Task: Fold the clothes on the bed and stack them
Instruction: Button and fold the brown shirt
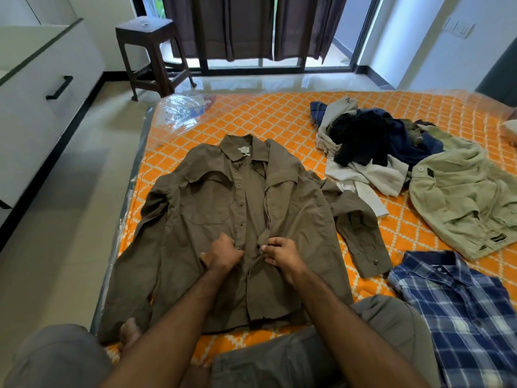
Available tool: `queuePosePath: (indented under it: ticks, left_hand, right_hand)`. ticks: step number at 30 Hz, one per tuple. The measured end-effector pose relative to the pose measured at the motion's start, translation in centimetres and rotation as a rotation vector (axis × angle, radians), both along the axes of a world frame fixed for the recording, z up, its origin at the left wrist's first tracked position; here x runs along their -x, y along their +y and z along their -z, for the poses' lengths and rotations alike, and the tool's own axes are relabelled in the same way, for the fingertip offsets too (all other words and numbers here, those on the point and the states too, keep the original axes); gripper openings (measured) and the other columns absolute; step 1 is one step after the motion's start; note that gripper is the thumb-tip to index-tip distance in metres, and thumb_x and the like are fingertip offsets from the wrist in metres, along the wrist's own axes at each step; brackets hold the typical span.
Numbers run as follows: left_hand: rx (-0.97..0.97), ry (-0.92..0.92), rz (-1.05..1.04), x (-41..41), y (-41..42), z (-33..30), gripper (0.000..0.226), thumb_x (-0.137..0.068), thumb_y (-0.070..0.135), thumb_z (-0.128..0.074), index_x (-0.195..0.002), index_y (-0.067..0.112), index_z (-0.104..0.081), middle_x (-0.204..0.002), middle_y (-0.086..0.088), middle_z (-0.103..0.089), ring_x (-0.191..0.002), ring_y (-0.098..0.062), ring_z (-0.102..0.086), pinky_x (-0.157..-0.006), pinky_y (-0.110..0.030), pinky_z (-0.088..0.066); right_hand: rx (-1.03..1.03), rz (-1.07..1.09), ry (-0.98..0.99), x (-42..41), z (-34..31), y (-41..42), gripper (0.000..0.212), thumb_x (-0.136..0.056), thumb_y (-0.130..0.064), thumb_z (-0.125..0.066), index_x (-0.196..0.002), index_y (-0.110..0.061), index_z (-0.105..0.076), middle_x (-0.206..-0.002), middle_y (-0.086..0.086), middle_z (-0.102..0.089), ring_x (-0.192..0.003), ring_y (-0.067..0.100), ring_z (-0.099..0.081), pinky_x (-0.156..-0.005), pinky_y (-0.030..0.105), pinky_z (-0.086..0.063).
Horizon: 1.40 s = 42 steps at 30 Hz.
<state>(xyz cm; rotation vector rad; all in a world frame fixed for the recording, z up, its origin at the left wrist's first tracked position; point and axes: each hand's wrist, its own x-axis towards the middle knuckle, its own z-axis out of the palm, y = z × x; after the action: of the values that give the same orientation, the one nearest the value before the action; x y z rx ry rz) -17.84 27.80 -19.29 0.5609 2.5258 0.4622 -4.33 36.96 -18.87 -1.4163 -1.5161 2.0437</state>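
A brown long-sleeved shirt lies spread front-up on the orange patterned bed, collar away from me. My left hand pinches the left front edge at the button line low on the shirt. My right hand pinches the right front edge beside it, fingers curled on the cloth. A blue plaid shirt lies folded at the right near me. A beige jacket lies crumpled farther right. A heap of dark and white clothes sits beyond it.
My knees in grey trousers rest at the bed's near edge. A brown stool stands on the tiled floor by the curtained window. White drawers line the left wall. Clear plastic covers the bed's far left corner.
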Motion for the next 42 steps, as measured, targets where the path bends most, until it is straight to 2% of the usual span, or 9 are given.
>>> queuePosePath:
  ticks: [8,14,17,19,24,31,35,38,42]
  left_hand:
    - [-0.238,-0.163,-0.116,0.4,-1.3,1.4,0.033,-0.065,0.050,-0.087,-0.069,0.024,-0.067,-0.058,0.011,-0.068,-0.067,-0.016,-0.068,-0.087,-0.049,-0.056]
    - [-0.358,-0.211,-0.104,0.9,-1.7,3.9,0.010,-0.060,0.047,-0.077,-0.064,0.053,-0.069,-0.058,0.020,-0.067,-0.073,-0.020,-0.070,-0.088,-0.064,-0.052]
    - [-0.369,-0.222,-0.115,0.3,-1.8,2.5,0.020,-0.072,0.034,-0.083,-0.057,0.039,-0.071,-0.058,0.017,-0.067,-0.078,-0.026,-0.072,-0.089,-0.060,-0.052]
    - [-0.365,-0.232,-0.129,0.0,-1.8,1.8,0.024,-0.078,0.027,-0.083,-0.060,0.035,-0.069,-0.064,0.013,-0.069,-0.082,-0.025,-0.072,-0.085,-0.047,-0.057]
    - [-0.389,-0.261,-0.181,0.1,-1.7,2.4,0.025,-0.076,0.026,-0.084,-0.057,0.034,-0.069,-0.063,0.013,-0.070,-0.077,-0.020,-0.071,-0.077,-0.037,-0.054]
    - [-0.485,-0.318,-0.212,0.1,-2.1,3.3,0.017,-0.074,0.025,-0.086,-0.063,0.031,-0.075,-0.065,0.009,-0.073,-0.060,-0.012,-0.061,-0.071,-0.034,-0.046]
    - [-0.547,-0.338,-0.195,-0.2,-2.4,3.2,0.020,-0.076,0.017,-0.085,-0.064,0.029,-0.075,-0.069,0.007,-0.075,-0.072,-0.013,-0.070,-0.078,-0.036,-0.053]
    - [-0.583,-0.371,-0.186,-0.5,-2.4,2.7,0.022,-0.077,0.009,-0.083,-0.066,0.028,-0.076,-0.071,0.005,-0.076,-0.076,-0.012,-0.071,-0.081,-0.032,-0.054]
    - [-0.601,-0.403,-0.189,-0.4,-2.7,2.3,0.020,-0.077,0.006,-0.082,-0.071,0.024,-0.077,-0.071,0.005,-0.075,-0.069,-0.004,-0.068,-0.072,-0.024,-0.050]
  right_hand:
    - [0.004,-0.012,-0.046,1.1,0.7,-0.6,0.019,-0.091,-0.001,-0.069,-0.081,-0.013,-0.058,-0.073,0.005,-0.065,-0.059,0.010,-0.060,-0.053,0.020,-0.048]
    - [-0.158,-0.027,-0.115,2.0,1.2,-1.4,0.024,-0.087,-0.003,-0.074,-0.073,-0.016,-0.060,-0.064,0.001,-0.060,-0.054,0.010,-0.055,-0.050,0.021,-0.047]
    - [-0.266,-0.045,-0.153,2.7,1.6,-2.3,0.024,-0.083,-0.007,-0.079,-0.068,-0.020,-0.064,-0.070,0.001,-0.067,-0.072,0.020,-0.066,-0.074,0.038,-0.058]
    - [-0.309,-0.051,-0.189,2.8,1.7,-2.6,0.014,-0.083,-0.012,-0.079,-0.075,-0.019,-0.069,-0.081,0.004,-0.073,-0.083,0.020,-0.071,-0.081,0.038,-0.059]
    - [-0.354,-0.035,-0.246,2.5,2.0,-2.6,0.014,-0.086,-0.017,-0.077,-0.098,-0.011,-0.075,-0.095,0.004,-0.076,-0.091,0.016,-0.070,-0.081,0.027,-0.055]
    - [-0.353,-0.021,-0.280,3.1,2.3,-3.4,0.016,-0.083,-0.025,-0.078,-0.095,-0.015,-0.077,-0.092,0.000,-0.077,-0.089,0.015,-0.071,-0.082,0.031,-0.057]
    - [-0.272,0.017,-0.168,3.0,2.0,-3.6,0.003,-0.085,-0.011,-0.076,-0.082,-0.012,-0.076,-0.080,0.001,-0.075,-0.076,0.012,-0.070,-0.076,0.030,-0.058]
    - [-0.206,0.080,-0.133,3.0,2.1,-3.9,0.023,-0.086,-0.004,-0.074,-0.070,-0.020,-0.070,-0.074,0.000,-0.073,-0.071,0.011,-0.069,-0.074,0.029,-0.057]
    - [-0.151,0.127,-0.135,3.4,2.7,-4.6,0.002,-0.083,-0.012,-0.077,-0.082,-0.014,-0.077,-0.078,0.000,-0.077,-0.078,0.015,-0.074,-0.085,0.037,-0.060]
